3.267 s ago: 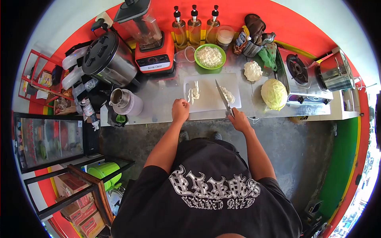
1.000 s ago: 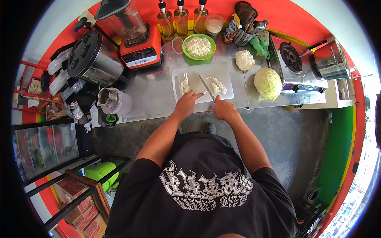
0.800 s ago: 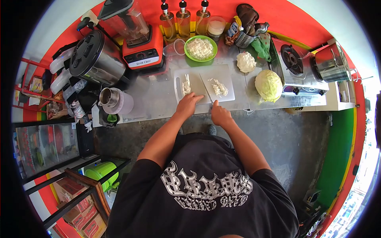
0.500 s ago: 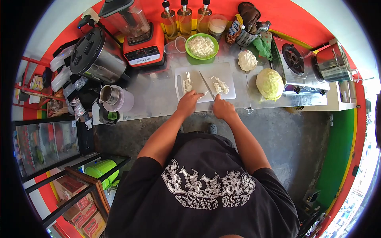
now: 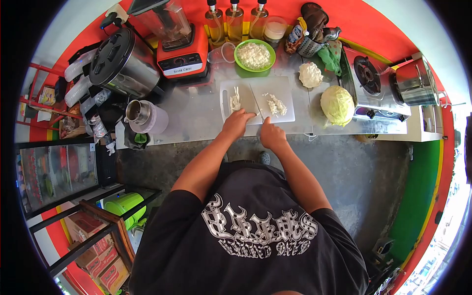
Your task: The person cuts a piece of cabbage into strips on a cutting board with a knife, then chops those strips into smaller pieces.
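Observation:
A white cutting board (image 5: 285,88) lies on the metal counter. My right hand (image 5: 272,133) is closed round the handle of a knife (image 5: 256,101), whose blade points away across the middle of the board. My left hand (image 5: 237,123) rests at the board's near edge with its fingers together, by a small pale piece near the blade; whether it grips that piece is hard to see. Pale strips (image 5: 235,100) lie on the left of the board, and small chopped white bits (image 5: 277,105) on the right. Behind the board a green bowl (image 5: 272,58) holds chopped white pieces.
A cabbage (image 5: 337,105) and a pale, knobbly vegetable (image 5: 310,75) sit right of the board, before a gas stove (image 5: 368,78). At the left stand a red blender (image 5: 183,59), a large lidded pot (image 5: 123,64) and a lilac container (image 5: 156,120). Bottles (image 5: 235,23) line the back.
The view has shifted slightly, moving the counter items a little to the right. My right hand and the knife have moved slightly left relative to the board, and the blade stands more upright in view.

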A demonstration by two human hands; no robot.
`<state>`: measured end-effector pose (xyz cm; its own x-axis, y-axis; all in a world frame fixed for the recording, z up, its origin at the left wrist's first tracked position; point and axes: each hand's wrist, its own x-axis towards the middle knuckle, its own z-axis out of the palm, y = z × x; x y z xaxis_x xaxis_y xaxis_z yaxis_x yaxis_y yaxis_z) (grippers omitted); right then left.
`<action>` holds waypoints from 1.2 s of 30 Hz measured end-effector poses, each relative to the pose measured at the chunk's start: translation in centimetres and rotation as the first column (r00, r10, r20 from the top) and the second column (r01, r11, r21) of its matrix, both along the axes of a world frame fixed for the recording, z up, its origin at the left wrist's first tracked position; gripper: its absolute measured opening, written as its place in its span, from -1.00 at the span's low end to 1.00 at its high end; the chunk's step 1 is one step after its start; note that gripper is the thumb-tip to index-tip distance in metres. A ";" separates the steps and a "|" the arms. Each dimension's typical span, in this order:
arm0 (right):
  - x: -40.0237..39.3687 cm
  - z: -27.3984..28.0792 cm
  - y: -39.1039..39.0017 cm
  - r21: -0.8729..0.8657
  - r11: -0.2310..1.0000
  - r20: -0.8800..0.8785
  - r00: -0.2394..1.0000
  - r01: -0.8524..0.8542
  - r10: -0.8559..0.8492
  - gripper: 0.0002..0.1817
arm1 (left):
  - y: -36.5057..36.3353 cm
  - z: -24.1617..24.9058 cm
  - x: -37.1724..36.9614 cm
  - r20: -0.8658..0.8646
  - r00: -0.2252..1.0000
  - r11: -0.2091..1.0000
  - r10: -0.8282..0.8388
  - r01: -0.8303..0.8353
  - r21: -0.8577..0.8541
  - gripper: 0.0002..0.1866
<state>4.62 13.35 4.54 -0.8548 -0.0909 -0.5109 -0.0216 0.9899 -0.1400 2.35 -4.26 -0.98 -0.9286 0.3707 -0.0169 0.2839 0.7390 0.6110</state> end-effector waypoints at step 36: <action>-0.3 -1.7 -0.1 -0.009 1.000 -0.049 0.999 -0.004 0.004 -0.63 | 0.5 0.4 -0.2 0.029 0.999 0.999 0.032 -0.033 0.031 -0.43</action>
